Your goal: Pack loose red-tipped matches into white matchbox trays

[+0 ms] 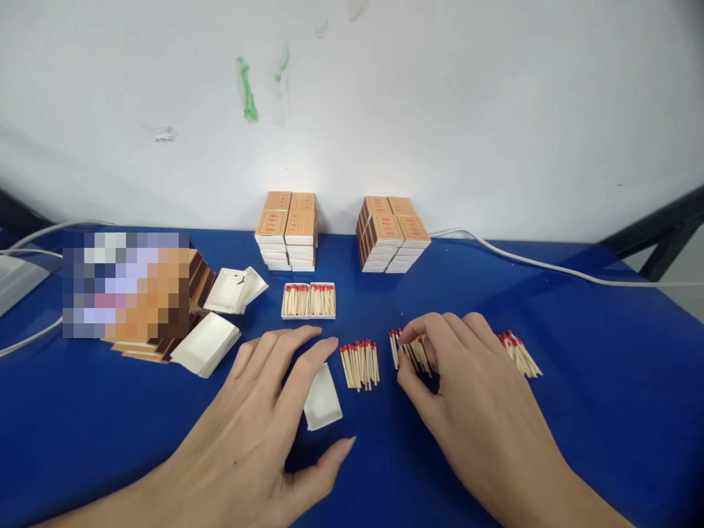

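My left hand (269, 418) is open, its fingers spread over a white matchbox tray (323, 400) that lies on the blue table; the hand covers the tray's left side. Just right of that tray is a loose row of red-tipped matches (360, 365). My right hand (467, 389) is curled down over a second group of matches (421, 356), thumb and index finger close together at its left side. Part of that group is hidden by the fingers. A third bunch of matches (522, 356) shows beyond the right hand's knuckles.
Two match-filled trays (309, 301) sit side by side farther back. Behind them, against the wall, stand two stacks of matchboxes (286, 231), (391, 235). At left are stacked white trays (206, 345) and brown matchbox sleeves (159, 348). A white cable (528, 265) runs along the back right.
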`<state>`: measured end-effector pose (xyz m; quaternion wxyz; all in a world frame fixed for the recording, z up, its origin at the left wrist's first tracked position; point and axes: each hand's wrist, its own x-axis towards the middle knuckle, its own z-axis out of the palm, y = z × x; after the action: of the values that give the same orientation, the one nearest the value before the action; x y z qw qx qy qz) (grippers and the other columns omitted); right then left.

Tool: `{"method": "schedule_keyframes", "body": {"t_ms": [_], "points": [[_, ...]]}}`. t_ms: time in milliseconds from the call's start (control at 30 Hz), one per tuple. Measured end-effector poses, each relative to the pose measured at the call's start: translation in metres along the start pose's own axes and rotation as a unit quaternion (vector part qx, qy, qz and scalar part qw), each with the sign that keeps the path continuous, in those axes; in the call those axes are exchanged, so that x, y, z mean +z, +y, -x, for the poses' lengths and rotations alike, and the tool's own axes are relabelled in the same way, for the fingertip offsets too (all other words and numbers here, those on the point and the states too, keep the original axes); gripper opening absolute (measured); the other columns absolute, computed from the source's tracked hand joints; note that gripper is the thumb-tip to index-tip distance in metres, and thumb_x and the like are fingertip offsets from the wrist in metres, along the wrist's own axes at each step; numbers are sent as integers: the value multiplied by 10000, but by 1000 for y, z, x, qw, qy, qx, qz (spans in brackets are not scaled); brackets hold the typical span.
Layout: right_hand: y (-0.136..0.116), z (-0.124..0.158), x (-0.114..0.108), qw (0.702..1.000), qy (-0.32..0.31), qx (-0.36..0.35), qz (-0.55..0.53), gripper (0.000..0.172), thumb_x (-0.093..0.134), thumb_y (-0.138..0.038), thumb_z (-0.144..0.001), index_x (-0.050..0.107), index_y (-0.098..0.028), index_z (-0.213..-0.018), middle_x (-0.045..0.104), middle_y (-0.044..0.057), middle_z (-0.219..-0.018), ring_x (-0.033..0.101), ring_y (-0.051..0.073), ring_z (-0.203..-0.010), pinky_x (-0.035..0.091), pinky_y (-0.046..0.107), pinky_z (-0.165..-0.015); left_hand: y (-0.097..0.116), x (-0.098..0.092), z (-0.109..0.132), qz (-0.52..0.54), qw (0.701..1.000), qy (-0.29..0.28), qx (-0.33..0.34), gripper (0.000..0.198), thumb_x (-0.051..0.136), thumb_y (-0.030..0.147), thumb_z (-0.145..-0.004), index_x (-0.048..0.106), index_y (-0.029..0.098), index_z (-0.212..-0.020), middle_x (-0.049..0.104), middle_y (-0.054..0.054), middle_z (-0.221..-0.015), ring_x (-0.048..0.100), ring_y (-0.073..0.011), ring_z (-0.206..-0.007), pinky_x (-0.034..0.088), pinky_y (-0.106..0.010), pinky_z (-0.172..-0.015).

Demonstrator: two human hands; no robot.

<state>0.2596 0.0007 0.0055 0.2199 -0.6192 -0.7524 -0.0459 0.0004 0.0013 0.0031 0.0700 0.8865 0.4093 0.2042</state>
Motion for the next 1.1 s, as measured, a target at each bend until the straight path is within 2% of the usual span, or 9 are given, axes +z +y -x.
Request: {"method": "schedule_keyframes", "body": {"t_ms": [267,400,533,667,833,1100], "points": [[1,-2,1,1000,3,5,4,116,676,-199,-1043,599,-257,-980,709,58,-932,576,299,-883,454,444,-764,0,0,0,-8,1000,-5,-2,625,639,396,-1077,464,198,-1644,582,-172,-1613,526,-361,-1501,429,-564,-1184],[3,-1,0,1000,-4,-5,10,54,636,-235,-1088,645,-249,-1037,710,72,-955,572,307,-905,460,461,-791,1,0,1,-7,1000,-4,-8,629,642,416,-1071,470,214,-1641,587,-172,-1625,538,-378,-1498,436,-584,-1181],[2,-1,0,1000,-4,-9,9,124,601,-273,-1127,676,-244,-1033,694,81,-944,565,304,-912,474,476,-808,1,0,1,-3,1000,-3,-9,637,656,398,-1056,476,224,-1642,591,-165,-1626,541,-381,-1499,443,-574,-1172],[1,-1,3,1000,-1,-6,7,160,649,-291,-1108,663,-249,-955,677,82,-924,564,294,-894,485,469,-797,-1,1,1,-2,1000,-6,-8,661,666,391,-1050,470,227,-1660,586,-161,-1630,548,-382,-1486,437,-586,-1175],[-1,-1,2,1000,-4,-8,-4,98,710,-219,-1057,677,-236,-967,674,71,-930,562,292,-907,496,473,-799,-1,0,1,-3,1000,-7,-3,654,659,407,-1063,469,220,-1661,588,-165,-1621,550,-378,-1472,436,-583,-1168],[-2,2,2,998,-27,17,-48,135,716,-207,-1049,686,-248,-924,674,54,-905,556,284,-905,479,460,-783,1,0,1,-7,1000,-11,-10,643,640,404,-1069,457,230,-1660,571,-154,-1637,518,-364,-1514,422,-571,-1191]]}}
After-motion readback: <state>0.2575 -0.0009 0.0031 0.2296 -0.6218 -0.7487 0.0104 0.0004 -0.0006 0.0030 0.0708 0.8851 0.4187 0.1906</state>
